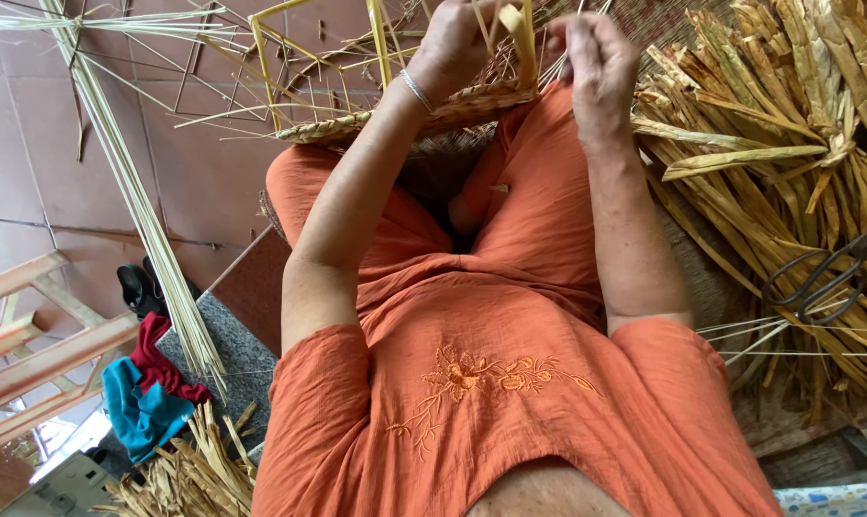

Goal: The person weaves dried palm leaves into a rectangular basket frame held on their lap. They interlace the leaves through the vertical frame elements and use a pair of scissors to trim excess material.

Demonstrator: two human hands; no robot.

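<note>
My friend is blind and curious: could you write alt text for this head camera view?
Seen from above, a seated person in orange clothes weaves a flat straw piece on their lap, left hand and right hand gripping pale strands. Dried leaves with black scissors lie to the right, long thin stalks to the left.

Both arms are reaching forward from the shoulders, bare from the short orange sleeves down, forearms running almost side by side over the lap. The left hand (457, 43) is lying with its back to the camera, fingers curling closed and downward, a thin bangle (416, 91) circling the wrist. The right hand (596, 62) is sitting level with it and just beside it — knuckles up, fingers bunching together in a pinch, tips hidden from view. The left elbow is bending slightly outward, the right arm staying straighter. The two hands are working close together, not quite touching — a narrow gap is showing between them.
</note>
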